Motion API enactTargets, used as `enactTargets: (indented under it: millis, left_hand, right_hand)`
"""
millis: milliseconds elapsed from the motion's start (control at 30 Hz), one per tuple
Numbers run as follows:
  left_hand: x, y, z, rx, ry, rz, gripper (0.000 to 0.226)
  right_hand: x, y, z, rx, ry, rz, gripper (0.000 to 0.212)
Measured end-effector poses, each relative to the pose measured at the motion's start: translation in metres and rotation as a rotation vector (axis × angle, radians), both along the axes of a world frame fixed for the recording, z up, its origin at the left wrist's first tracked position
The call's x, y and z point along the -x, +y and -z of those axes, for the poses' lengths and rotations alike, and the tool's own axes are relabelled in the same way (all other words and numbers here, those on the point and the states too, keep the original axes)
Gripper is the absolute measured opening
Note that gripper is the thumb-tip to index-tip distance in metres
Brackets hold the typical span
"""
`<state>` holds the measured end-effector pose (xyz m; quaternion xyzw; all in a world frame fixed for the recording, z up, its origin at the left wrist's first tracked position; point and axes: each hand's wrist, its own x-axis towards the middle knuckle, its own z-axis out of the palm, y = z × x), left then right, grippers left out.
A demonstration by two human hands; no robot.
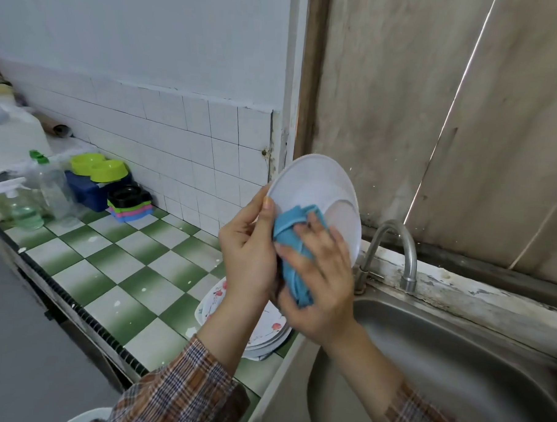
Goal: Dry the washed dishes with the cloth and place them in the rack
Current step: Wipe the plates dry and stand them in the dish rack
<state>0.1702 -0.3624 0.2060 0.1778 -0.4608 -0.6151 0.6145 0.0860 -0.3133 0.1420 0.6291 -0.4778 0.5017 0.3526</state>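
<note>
Left grip [250, 244]: forearm came up from lower left in a plaid sleeve [180, 391]. The fingers were curled behind the rim of the white plate [316, 183] and the thumb lay flat on its front edge. It held the plate tilted, nearly on edge, with the face towards the camera.

Right grip [322, 276]: back of the hand was towards the camera, with the fingers spread and slightly bent over the bunched blue cloth [286, 230]. The thumb lay across the cloth. It pressed the cloth against the lower left of the plate's face, and one end of the cloth hung out below the palm.

Plate position: in the air above the join of tabletop [124, 268] and sink [455, 362], touching neither. Its lower part was hidden by both hands.

Surroundings:
- A stack of flower-patterned plates [275, 325] lay on the green-and-white checked tabletop just beside the sink, partly covered by the left forearm.
- The steel tap [393, 247] stood just behind and to the right of the plate, its spout curving over the basin.
- At the far left of the tabletop were a clear bottle with a green cap [48, 188] and a spray bottle [19, 206].
- Against the white-tiled wall [194, 137] was a green double bowl [100, 168] on a blue box [89, 193], with a pile of coloured trays [130, 204] next to it.
- Weathered boards [435, 106] stood behind the sink.
</note>
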Motion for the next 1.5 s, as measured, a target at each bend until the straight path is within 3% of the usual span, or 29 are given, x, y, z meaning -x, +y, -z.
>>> enactTargets:
  millis: [100,167,300,433,567,667,833,1000,1100,1167,1300,1367,1433,1500]
  left_hand:
    - [-0.002,-0.007,-0.003,-0.122,0.079,-0.12,0.021]
    - [-0.005,-0.012,-0.005,-0.192,0.167,-0.2,0.021]
    - [-0.015,-0.023,-0.013,-0.226,0.27,-0.304,0.023]
    - [-0.024,-0.034,-0.021,-0.136,0.26,-0.235,0.022]
    - [-0.032,-0.038,-0.018,0.015,0.094,-0.128,0.032]
    - [-0.034,-0.021,-0.014,0.159,-0.07,-0.086,0.022]
    - [-0.026,0.023,-0.011,0.424,-0.163,-0.063,0.027]
    - [-0.023,0.018,-0.02,0.32,-0.08,-0.12,0.025]
    - [-0.029,0.007,-0.027,0.206,0.005,-0.179,0.023]
    - [-0.034,0.002,-0.03,0.149,0.036,-0.204,0.028]
    - [-0.036,0.0,-0.025,0.064,0.03,-0.192,0.025]
    - [-0.032,0.001,-0.021,0.049,0.01,-0.186,0.024]
    - [-0.029,0.001,-0.021,0.061,-0.002,-0.194,0.023]
    - [-0.027,0.001,-0.023,0.06,0.018,-0.202,0.022]
  right_hand:
    - [0.004,-0.003,0.032,-0.004,0.093,0.03,0.035]
    - [0.011,-0.005,0.049,-0.029,0.04,-0.019,0.036]
    - [0.017,-0.006,0.055,-0.005,-0.279,-0.156,0.033]
    - [0.021,-0.005,0.035,0.087,-0.561,-0.203,0.032]
    - [0.025,-0.005,-0.004,0.173,-1.046,-0.297,0.036]
    - [0.037,-0.001,-0.042,0.217,-1.187,-0.294,0.03]
    - [0.02,0.006,-0.077,0.152,-1.04,-0.317,0.035]
    - [-0.009,0.003,-0.058,0.068,-0.298,-0.215,0.05]
    - [-0.004,0.0,-0.029,0.024,-0.021,-0.216,0.058]
    - [0.002,-0.001,-0.015,0.039,-0.089,-0.201,0.054]
    - [0.009,-0.006,-0.033,0.039,-0.599,-0.205,0.05]
    - [0.003,-0.009,-0.047,0.02,-0.753,-0.26,0.048]
    - [-0.01,-0.009,-0.05,-0.011,-0.69,-0.258,0.049]
    - [-0.021,-0.009,-0.038,-0.038,-0.505,-0.212,0.051]
